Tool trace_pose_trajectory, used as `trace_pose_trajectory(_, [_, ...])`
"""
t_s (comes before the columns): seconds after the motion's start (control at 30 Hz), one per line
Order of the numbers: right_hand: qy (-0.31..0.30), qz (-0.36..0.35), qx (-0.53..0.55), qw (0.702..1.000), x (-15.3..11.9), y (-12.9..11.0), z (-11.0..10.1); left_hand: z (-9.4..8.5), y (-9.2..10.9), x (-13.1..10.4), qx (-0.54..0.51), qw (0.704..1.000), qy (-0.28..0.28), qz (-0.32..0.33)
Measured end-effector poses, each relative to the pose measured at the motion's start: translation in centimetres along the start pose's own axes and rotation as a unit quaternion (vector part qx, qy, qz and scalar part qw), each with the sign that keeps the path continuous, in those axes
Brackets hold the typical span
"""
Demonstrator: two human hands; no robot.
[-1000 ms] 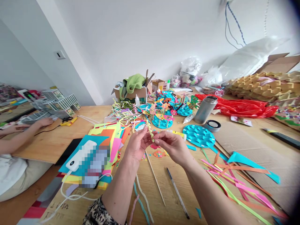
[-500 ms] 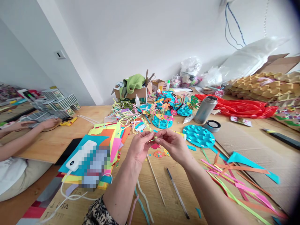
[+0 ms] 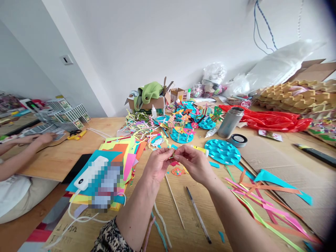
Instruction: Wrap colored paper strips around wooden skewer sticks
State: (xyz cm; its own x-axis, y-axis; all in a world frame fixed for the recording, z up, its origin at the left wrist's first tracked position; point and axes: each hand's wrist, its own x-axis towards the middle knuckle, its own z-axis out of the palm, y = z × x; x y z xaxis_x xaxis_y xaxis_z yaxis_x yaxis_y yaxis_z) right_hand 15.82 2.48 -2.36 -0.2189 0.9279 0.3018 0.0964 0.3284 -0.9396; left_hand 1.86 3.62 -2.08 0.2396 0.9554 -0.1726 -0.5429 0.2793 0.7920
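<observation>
My left hand (image 3: 156, 162) and my right hand (image 3: 193, 162) meet above the table, thumbs and fingertips pinched together. Between them is a small yellow-green piece (image 3: 173, 155), mostly hidden by the fingers, so its kind does not show. An orange paper fish (image 3: 177, 171) lies just under the hands. Closer to me on the wood are a thin wooden stick (image 3: 174, 201) and a pen (image 3: 198, 214). Pink, blue and white pipe cleaners (image 3: 163, 224) lie by my left forearm. A blue scalloped disc (image 3: 222, 152) rests beyond my right hand.
Coloured paper sheets (image 3: 128, 148) with a white power bank (image 3: 91, 173) are at left. Paper strips (image 3: 273, 206) spread at right. A steel bottle (image 3: 231, 122) stands behind the disc, near finished-looking fish crafts (image 3: 182, 131). A co-worker's arm (image 3: 23, 150) reaches in at far left.
My fingertips have shifted slightly around the small piece, and less of it shows. At far left, the co-worker's hand has moved a little to the left.
</observation>
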Motion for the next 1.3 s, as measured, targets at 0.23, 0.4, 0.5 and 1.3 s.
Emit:
trace_pose_trajectory(0.23, [0.018, 0.049, 0.102, 0.993, 0.3, -0.6, -0.6, -0.1, 0.6, -0.1, -0.027, 0.999, 0.007, 0.015])
trace_pose_trajectory(0.4, [0.006, 0.107, 0.112, 0.988, 0.3, -0.9, -0.5, 0.2, 0.7, -0.4, 0.042, 0.996, 0.007, 0.078])
trace_pose_trajectory(0.5, [-0.012, 0.131, 0.119, 0.984, 0.2, -1.0, -0.3, 0.4, 0.4, -0.5, 0.098, 0.988, 0.005, 0.119])
trace_pose_trajectory(1.3, [0.027, 0.128, 0.092, 0.987, 0.3, -1.1, -1.8, 0.3, 0.7, -0.7, 0.289, 0.949, 0.002, 0.124])
